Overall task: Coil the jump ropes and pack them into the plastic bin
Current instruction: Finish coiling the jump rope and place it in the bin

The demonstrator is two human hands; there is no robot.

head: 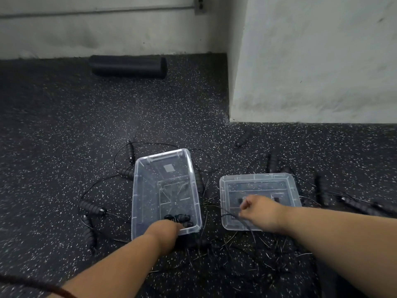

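One coiled jump rope [179, 219] lies in the near end of the plastic bin [137, 190], just beyond the left hand [165, 232], whose fingers are hidden. The right hand [260, 211] pinches a loose cord. Several ropes remain scattered. The bin's long axis runs away from the fingers.

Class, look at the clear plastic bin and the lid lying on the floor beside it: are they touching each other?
Apart. The head view shows a strip of speckled floor between the bin and the lid, along their facing edges.
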